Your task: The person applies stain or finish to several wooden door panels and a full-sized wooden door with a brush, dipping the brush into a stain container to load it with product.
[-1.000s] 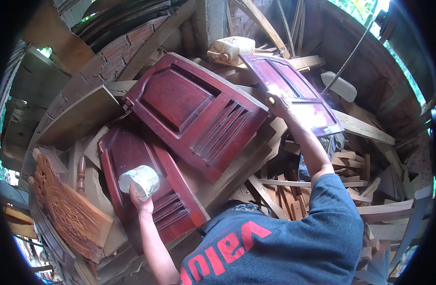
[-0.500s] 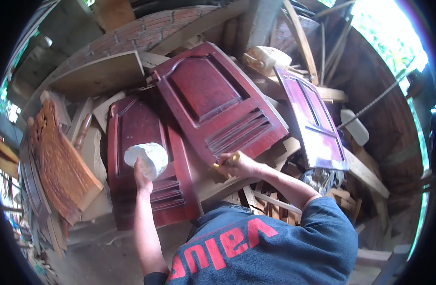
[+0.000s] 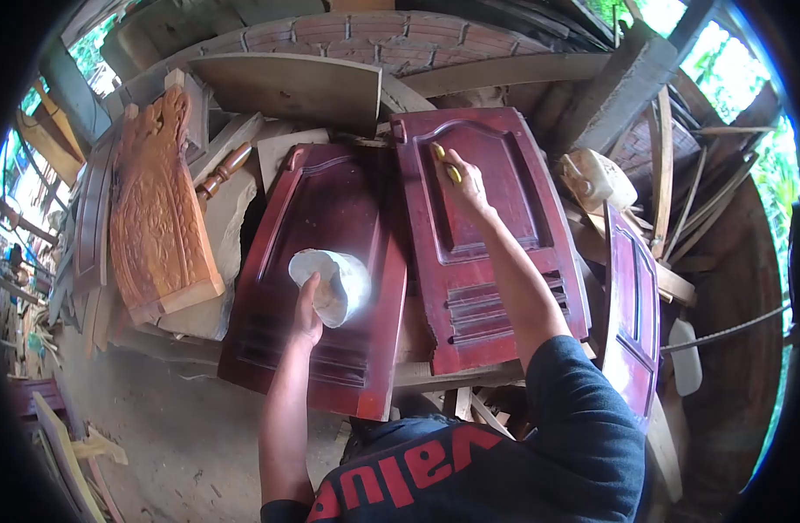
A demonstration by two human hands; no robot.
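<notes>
My left hand (image 3: 309, 312) grips a whitish, stained pot (image 3: 354, 283) by its rim, over the lower half of a dark red panelled cabinet door (image 3: 282, 231). My right hand (image 3: 466, 185) is closed around a small yellow brush-like tool (image 3: 453, 173). That hand is at the upper left of the raised panel on a second red door (image 3: 526, 192), which has a slatted section lower down. The tool's working end is hard to make out. Inside the pot, the contents cannot be seen clearly.
A carved wooden panel (image 3: 160, 218) and a turned wooden piece (image 3: 224, 170) lean at left. To the right are a third red door (image 3: 633, 305), a dirty plastic jug (image 3: 599, 179) and a rope (image 3: 731, 326). Behind stand a broad board (image 3: 286, 87) and a brick wall (image 3: 400, 39).
My right hand has moved up from the second door's lower edge onto its raised panel. The view has shifted, and the pot stays in my left hand over the first door.
</notes>
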